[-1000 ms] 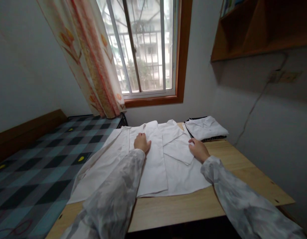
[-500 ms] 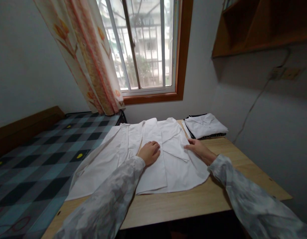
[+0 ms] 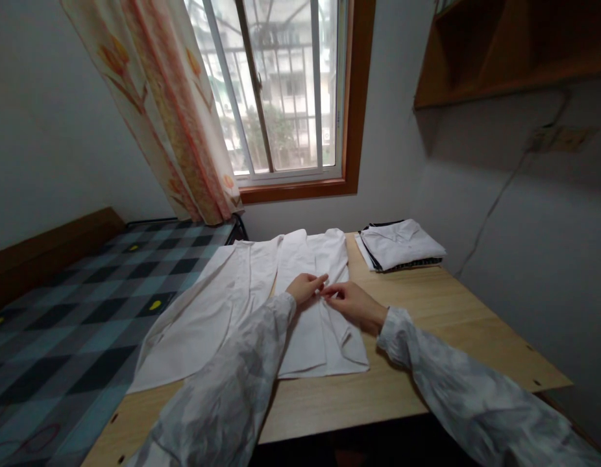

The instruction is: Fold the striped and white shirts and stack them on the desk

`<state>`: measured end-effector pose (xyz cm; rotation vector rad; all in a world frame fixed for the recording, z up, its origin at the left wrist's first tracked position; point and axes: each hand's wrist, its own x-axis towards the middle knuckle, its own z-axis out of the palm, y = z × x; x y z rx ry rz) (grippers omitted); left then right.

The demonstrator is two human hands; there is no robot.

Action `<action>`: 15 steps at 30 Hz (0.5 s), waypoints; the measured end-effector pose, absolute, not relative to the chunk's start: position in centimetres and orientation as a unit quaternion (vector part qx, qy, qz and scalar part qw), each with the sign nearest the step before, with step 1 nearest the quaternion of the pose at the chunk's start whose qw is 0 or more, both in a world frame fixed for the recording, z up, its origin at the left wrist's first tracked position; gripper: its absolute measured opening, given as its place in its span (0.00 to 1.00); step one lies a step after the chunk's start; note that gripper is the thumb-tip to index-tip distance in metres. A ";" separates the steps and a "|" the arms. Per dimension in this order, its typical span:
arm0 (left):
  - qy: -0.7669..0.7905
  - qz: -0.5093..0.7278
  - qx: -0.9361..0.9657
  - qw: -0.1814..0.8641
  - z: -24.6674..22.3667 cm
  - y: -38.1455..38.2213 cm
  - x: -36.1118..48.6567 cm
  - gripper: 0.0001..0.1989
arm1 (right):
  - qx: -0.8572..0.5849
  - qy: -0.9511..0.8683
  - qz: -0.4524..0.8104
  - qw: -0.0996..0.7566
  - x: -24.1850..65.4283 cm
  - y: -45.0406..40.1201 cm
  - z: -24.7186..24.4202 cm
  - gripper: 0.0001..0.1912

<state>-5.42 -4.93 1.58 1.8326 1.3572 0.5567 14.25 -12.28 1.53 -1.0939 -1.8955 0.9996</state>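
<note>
A white shirt [image 3: 256, 266] lies spread out on the wooden table, its right side folded inward over itself. My left hand [image 3: 306, 289] is above the middle of the shirt, fingers pinched close together at the cloth. Facing it, my right hand [image 3: 355, 303] pinches the folded-over edge between thumb and fingers. The fingertips of both hands almost meet. Part of the fold is hidden under my hands, and the exact grip of the left fingertips is hard to see.
A stack of folded clothes [image 3: 402, 245], white on top with dark ones beneath, sits at the table's [image 3: 456, 318] back right. A bed with a checked sheet [image 3: 110, 305] adjoins on the left. Ahead are a curtain [image 3: 169, 130] and window; a wooden shelf [image 3: 476, 58] hangs at upper right.
My right hand has moved left, bringing the shirt's right side inward over the middle. My left hand has shifted slightly right and its fingers have drawn together.
</note>
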 end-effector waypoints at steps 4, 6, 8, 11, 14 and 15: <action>0.511 0.209 0.748 0.369 1.3 -5.1 -5.0 0.21 | -0.419 -0.689 0.436 0.400 15.4 -12.8 0.4 0.14; 0.502 0.215 0.750 0.373 1.0 -5.2 -4.9 0.16 | -0.434 -0.695 0.384 0.425 16.7 -12.4 0.2 0.13; 0.496 0.232 0.749 0.373 0.7 -5.4 -5.0 0.15 | -0.467 -0.697 0.304 0.451 18.0 -11.0 0.0 0.14; 0.487 0.261 0.756 0.352 0.1 -6.1 -5.5 0.17 | -0.538 -0.663 0.228 0.467 19.5 -7.3 0.0 0.14; 0.484 0.277 0.767 0.318 -0.2 -7.0 -5.9 0.20 | -0.610 -0.632 0.197 0.436 20.0 -2.6 0.8 0.16; 0.484 0.279 0.769 0.311 -0.3 -7.3 -6.0 0.20 | -0.628 -0.633 0.183 0.415 20.0 -1.2 1.1 0.17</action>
